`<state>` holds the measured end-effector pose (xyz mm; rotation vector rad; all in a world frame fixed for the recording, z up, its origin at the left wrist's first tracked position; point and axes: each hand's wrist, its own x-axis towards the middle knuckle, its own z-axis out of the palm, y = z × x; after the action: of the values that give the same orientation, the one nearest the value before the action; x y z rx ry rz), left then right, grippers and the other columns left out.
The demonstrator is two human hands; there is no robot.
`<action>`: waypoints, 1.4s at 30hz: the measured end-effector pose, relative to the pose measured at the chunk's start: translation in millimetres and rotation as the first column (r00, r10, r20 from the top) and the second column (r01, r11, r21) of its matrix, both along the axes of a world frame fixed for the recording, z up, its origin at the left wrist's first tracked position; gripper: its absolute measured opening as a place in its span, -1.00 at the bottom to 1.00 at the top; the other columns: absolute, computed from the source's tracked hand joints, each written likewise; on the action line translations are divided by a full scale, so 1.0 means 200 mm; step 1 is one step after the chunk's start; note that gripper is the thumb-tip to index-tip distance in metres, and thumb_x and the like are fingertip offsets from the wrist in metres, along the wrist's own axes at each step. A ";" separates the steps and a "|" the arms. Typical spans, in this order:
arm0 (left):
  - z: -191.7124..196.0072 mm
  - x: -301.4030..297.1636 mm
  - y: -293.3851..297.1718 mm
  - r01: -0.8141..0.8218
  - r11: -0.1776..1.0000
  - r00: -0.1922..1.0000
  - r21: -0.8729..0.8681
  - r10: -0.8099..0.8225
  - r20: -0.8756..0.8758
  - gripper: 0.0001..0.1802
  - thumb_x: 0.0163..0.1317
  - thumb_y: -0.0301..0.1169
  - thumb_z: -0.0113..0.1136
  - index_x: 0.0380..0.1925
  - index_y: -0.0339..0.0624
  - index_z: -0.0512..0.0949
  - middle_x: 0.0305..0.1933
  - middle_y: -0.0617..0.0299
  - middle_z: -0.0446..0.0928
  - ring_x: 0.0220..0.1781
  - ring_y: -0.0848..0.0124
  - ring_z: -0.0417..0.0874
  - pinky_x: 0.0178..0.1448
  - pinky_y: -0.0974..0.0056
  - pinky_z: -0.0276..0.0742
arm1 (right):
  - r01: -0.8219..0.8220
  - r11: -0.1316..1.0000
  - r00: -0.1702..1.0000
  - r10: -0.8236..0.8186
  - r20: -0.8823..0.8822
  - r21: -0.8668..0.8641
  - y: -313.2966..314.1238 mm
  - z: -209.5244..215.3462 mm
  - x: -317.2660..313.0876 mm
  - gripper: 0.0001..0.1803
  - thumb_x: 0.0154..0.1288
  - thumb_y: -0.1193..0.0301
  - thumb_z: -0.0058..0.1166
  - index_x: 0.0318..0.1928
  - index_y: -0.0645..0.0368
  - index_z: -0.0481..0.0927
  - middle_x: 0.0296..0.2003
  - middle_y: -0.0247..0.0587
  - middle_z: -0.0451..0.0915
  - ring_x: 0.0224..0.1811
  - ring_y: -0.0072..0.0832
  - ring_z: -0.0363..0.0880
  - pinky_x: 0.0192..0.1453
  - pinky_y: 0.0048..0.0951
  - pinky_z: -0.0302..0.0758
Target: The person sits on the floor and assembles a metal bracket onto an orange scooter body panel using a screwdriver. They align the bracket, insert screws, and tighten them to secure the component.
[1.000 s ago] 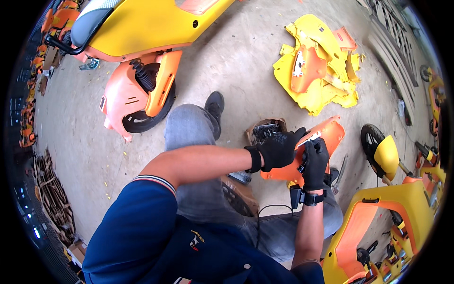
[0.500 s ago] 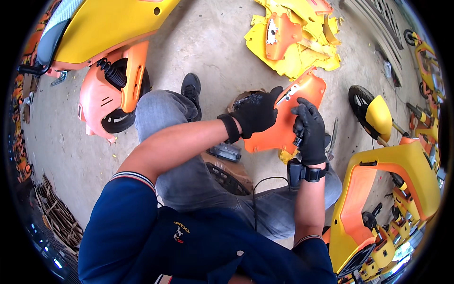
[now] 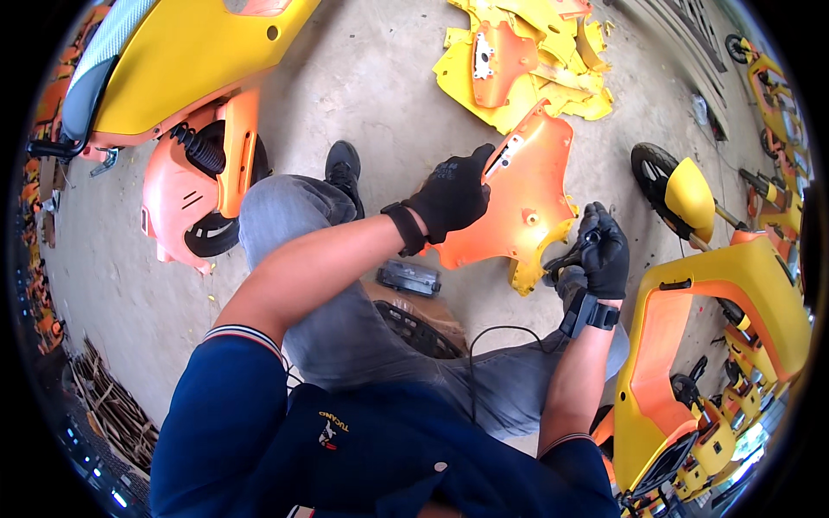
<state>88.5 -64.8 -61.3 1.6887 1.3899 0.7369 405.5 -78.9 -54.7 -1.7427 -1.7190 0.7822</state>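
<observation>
A curved orange plastic panel (image 3: 509, 203) with a slotted opening along its upper left edge is held up over the floor in front of me. Black-gloved, my left hand (image 3: 451, 194) grips its left edge beside the slot. A yellow plastic part (image 3: 525, 274) shows at the panel's lower tip. My right hand (image 3: 602, 252), gloved too, is off to the panel's right, clear of it. Its fingers are curled around a small dark object with a shiny round end, whose kind I cannot make out.
Yellow and orange body panels (image 3: 553, 78) are heaped on the floor ahead. A yellow scooter (image 3: 194, 60) stands at left, a yellow-orange frame (image 3: 691, 302) at right. Between my legs lie a clear plastic case (image 3: 409, 278) and a black slotted part (image 3: 414, 328). Sticks (image 3: 108, 406) lie far left.
My right hand has moved right, away from the panel's face, uncovering more of it. The left hand has shifted slightly left, still gripping the panel.
</observation>
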 end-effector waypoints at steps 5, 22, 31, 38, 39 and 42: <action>0.04 0.00 0.01 0.013 1.000 1.000 -0.009 -0.013 0.008 -0.48 0.19 -0.46 0.14 0.18 -0.29 0.37 -0.23 -0.28 0.65 -0.15 -0.22 0.65 -0.02 -0.13 0.57 | 0.068 0.968 0.819 -0.192 -0.541 -0.241 -0.08 0.00 0.06 -0.72 0.51 0.45 0.04 0.09 0.38 0.57 -0.11 -0.09 0.71 -0.26 -0.57 0.62 -0.11 -0.57 0.59; 0.08 -0.02 -0.27 0.048 0.996 0.997 0.072 -0.044 -0.063 -0.58 0.14 -0.51 0.13 0.05 -0.31 0.40 -0.16 -0.28 0.60 0.02 -0.21 0.59 0.07 -0.10 0.52 | -0.183 0.969 0.944 0.125 -0.305 -0.169 -0.30 0.38 -0.39 -0.55 0.32 0.54 0.19 0.22 0.23 0.50 -0.43 -0.37 0.48 -0.40 -0.63 0.46 -0.29 -0.53 0.45; -0.12 0.04 -0.30 0.084 0.996 0.995 0.040 -0.082 -0.063 -0.61 0.15 -0.53 0.05 0.03 -0.29 0.43 -0.10 -0.26 0.59 0.01 -0.13 0.64 0.06 -0.02 0.55 | -0.237 0.970 0.951 0.244 -0.189 0.057 -0.32 0.39 -0.57 -0.69 0.29 0.60 0.18 0.05 0.28 0.57 -0.19 -0.09 0.63 -0.11 -0.34 0.64 -0.03 -0.33 0.56; -0.12 0.04 -0.22 0.113 0.989 0.991 -0.100 -0.119 -0.056 -0.61 0.13 -0.52 0.06 0.01 -0.29 0.48 -0.08 -0.25 0.59 0.01 -0.15 0.63 0.07 -0.03 0.54 | -0.333 0.917 0.942 0.332 0.043 0.221 -0.24 0.31 -0.60 -0.70 0.34 0.59 0.15 0.07 0.29 0.52 -0.14 -0.04 0.64 -0.09 -0.18 0.67 0.01 -0.28 0.58; -0.12 0.03 -0.20 0.120 0.983 0.989 -0.138 -0.130 -0.065 -0.56 0.13 -0.54 0.05 0.08 -0.26 0.47 -0.02 -0.25 0.57 0.06 -0.16 0.59 0.12 -0.06 0.51 | -0.314 0.926 0.947 0.320 0.002 0.208 -0.24 0.29 -0.61 -0.69 0.34 0.59 0.15 0.08 0.29 0.52 -0.14 -0.04 0.64 -0.07 -0.17 0.66 0.02 -0.27 0.57; -0.14 0.04 -0.22 0.110 0.987 0.988 -0.119 -0.121 -0.092 -0.65 0.12 -0.52 0.08 -0.04 -0.30 0.50 -0.13 -0.24 0.61 -0.02 -0.14 0.64 0.03 -0.02 0.56 | -0.327 0.920 0.943 0.333 0.009 0.214 -0.24 0.25 -0.62 -0.67 0.35 0.57 0.16 0.11 0.28 0.50 -0.13 -0.04 0.64 -0.05 -0.16 0.66 0.02 -0.26 0.57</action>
<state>95.9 -107.9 -88.7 1.7192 1.3618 0.5058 282.3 -127.0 -4.2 -1.3106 -2.0266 0.7254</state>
